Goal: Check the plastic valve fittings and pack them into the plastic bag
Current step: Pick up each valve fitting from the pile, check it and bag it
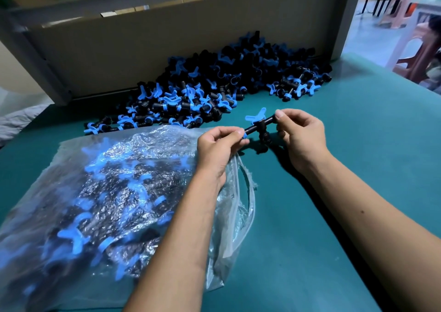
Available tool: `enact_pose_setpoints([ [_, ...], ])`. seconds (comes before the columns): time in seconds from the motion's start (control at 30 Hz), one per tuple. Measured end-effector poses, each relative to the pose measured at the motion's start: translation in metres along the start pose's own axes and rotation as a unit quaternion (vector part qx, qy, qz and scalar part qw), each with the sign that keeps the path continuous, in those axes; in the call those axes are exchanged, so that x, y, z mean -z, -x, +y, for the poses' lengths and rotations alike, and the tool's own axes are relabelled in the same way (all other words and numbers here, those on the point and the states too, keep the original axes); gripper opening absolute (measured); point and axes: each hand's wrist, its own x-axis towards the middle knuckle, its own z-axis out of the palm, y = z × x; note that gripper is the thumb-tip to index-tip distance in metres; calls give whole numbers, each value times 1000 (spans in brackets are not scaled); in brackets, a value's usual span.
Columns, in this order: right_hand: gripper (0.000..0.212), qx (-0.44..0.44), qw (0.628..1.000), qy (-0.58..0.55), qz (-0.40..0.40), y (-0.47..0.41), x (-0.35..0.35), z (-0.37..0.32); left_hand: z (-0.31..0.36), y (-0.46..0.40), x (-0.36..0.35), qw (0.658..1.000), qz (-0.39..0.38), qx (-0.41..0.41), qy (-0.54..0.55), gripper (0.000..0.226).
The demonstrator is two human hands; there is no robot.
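Note:
A black valve fitting [260, 126] with a blue butterfly handle is held above the green table between both hands. My left hand [218, 148] pinches its left end, by a blue ring. My right hand [301, 136] pinches its right end with thumb and fingers. A clear plastic bag [114, 192] lies at the left, filled with several black and blue fittings, its open mouth under my left wrist. A large pile of loose fittings [214, 85] lies behind the hands against the back wall.
The green table [334, 216] stretches bare to the right of the bag. A grey panel [167, 49] closes the back edge. Beyond the table's right corner stand plastic stools [415, 56] on the floor.

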Motion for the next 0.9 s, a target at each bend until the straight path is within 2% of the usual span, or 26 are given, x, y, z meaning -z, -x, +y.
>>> enact_pose_setpoints([
  [0.1,20,57,992,114,-19,3,-3,5,-1,0,-1,1000,20,-2,14,9],
  [0.27,42,120,946,256,-157,13,-9,2,0,0,0,998,33,3,45,12],
  [0.37,29,114,959,229,-126,13,-9,1,5,3,-4,1000,14,-12,23,12],
  [0.43,19,50,983,135,-110,12,-10,-1,9,5,-7,998,-1,-56,-37,20],
  [0.47,14,7,992,73,-102,11,-11,-3,11,6,-8,990,11,-91,-108,27],
  [0.5,10,-38,995,15,-94,10,-11,-6,12,7,-9,969,39,-127,-207,33],
  [0.53,15,-81,993,-33,-83,8,-9,-9,13,7,-8,932,81,-160,-316,35],
  [0.6,27,-158,978,-121,-66,4,-4,-14,16,10,-4,826,140,-190,-512,31],
  [0.63,31,-189,968,-154,-60,2,-2,-16,18,10,-2,789,134,-180,-571,28],
  [0.7,33,-220,955,-188,-60,0,2,-18,18,7,1,763,98,-127,-626,32],
  [0.77,31,-224,953,-195,-67,1,2,-18,18,4,4,771,72,-90,-627,32],
  [0.9,16,-174,964,-165,-114,3,4,-16,25,2,11,829,83,-68,-550,14],
])
